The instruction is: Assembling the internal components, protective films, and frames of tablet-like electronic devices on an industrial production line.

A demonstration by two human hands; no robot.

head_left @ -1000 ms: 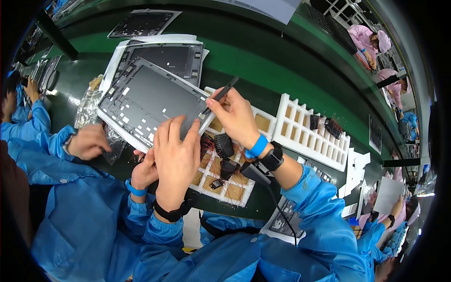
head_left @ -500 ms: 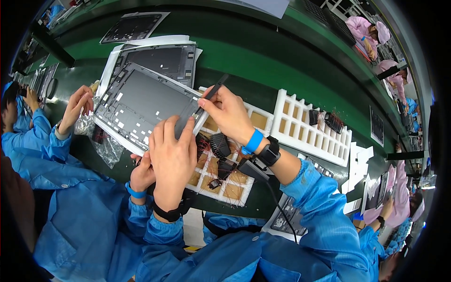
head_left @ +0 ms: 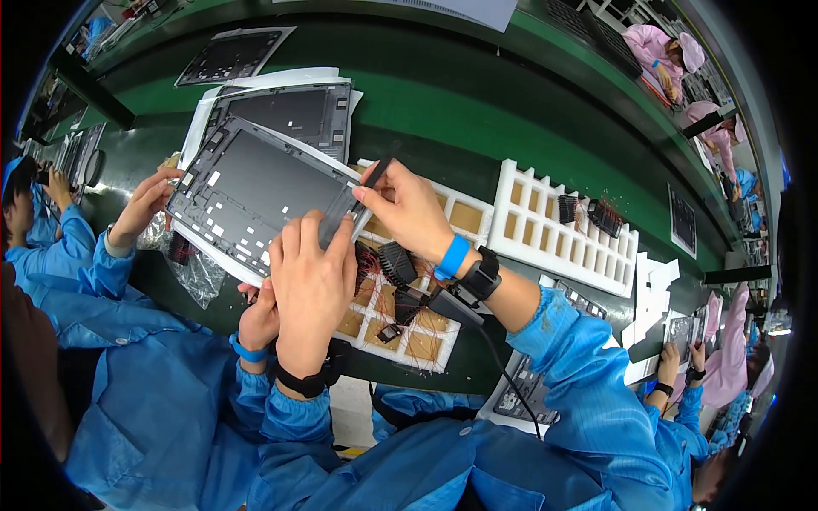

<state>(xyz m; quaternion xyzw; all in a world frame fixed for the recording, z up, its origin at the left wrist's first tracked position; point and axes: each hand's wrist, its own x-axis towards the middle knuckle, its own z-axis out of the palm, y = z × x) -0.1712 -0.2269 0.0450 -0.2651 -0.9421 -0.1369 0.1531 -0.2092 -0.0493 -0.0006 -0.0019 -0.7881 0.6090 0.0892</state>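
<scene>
A dark grey tablet-like back panel [head_left: 264, 183] with small white squares lies tilted over another dark panel [head_left: 294, 123]. My left hand [head_left: 311, 272] rests on its lower right part, fingers stretched out along the surface. Between thumb and fingers, my right hand [head_left: 409, 209] holds a slim black stick-like tool [head_left: 379, 170], its lower end hidden by the hand, at the panel's right edge. A co-worker's left hand [head_left: 143, 209] touches the panel's left edge, and the co-worker's other hand [head_left: 260, 324] is at its lower edge, beside my left hand.
A white foam tray [head_left: 426, 345] with black wired parts sits under and right of the panel. Another foam tray [head_left: 562, 234] stands farther right, near white sheets [head_left: 652, 298]. A clear plastic bag [head_left: 200, 277] lies left. One more panel [head_left: 234, 55] lies at the back.
The co-worker's left hand has moved right onto the panel's left edge. My right hand and the black tool have shifted slightly left and down. My left hand has barely moved.
</scene>
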